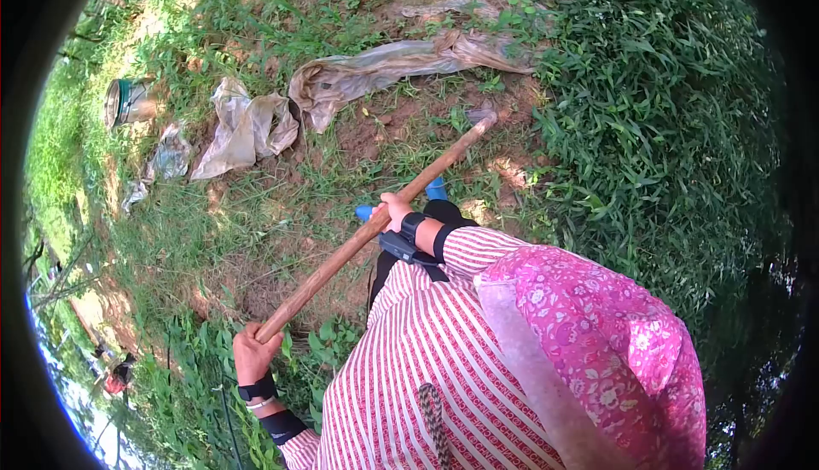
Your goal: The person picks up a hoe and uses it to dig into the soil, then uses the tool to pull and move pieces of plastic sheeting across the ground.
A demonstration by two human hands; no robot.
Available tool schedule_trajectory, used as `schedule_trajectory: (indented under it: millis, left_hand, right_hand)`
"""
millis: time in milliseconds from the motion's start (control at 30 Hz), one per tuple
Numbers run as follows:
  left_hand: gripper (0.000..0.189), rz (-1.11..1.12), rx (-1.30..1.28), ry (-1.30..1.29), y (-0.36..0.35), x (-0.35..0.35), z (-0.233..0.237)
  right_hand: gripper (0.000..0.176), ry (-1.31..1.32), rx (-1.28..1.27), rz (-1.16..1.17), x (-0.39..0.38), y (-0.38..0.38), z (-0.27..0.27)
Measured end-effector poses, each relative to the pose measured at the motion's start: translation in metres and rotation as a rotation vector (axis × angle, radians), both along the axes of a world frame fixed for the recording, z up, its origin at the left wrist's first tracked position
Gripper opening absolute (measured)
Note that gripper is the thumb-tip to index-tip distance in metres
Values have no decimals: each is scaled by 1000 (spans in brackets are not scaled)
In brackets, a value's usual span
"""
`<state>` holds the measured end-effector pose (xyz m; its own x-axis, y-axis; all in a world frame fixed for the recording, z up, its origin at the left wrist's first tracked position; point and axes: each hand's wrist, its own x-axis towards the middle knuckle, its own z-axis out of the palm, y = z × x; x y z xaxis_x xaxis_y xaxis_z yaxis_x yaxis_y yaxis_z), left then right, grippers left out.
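A long wooden-handled hoe [328, 269] slants across the view, its small metal head blurred at the far end, low over the bare soil. My left hand [256, 355] is wrapped round the near end of the handle, at lower left. Farther up, close in front of my waist, my right hand [396, 212] grips the handle near its middle. Both wrists wear black bands. Blue footwear [436, 189] shows beneath the handle on the grass and soil. Beyond the hoe head lies a long crumpled plastic sheet [384, 67].
More crumpled plastic [243, 129] lies to the left of the long sheet. A metal can or bucket [130, 103] with a green band sits at the far left. Dense leafy plants [648, 112] grow on the right. Low greenery [196, 376] surrounds my left hand.
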<state>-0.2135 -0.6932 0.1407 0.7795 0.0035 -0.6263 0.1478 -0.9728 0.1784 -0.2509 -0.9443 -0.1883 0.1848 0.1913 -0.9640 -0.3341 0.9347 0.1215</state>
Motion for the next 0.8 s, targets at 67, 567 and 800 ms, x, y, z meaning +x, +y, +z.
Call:
schedule_trajectory:
  millis: [67, 567, 800]
  left_hand:
    - [26, 44, -55, 21, 8, 2, 23]
    - [31, -225, -335, -74, -80, -15, -97]
    - [31, -147, -291, -58, -37, -32, -88]
  right_hand:
    - [20, -50, 34, 19, 8, 7, 42]
    - [21, -48, -331, -129, -40, -180, 8]
    - [20, -68, -330, 57, -10, -113, -26]
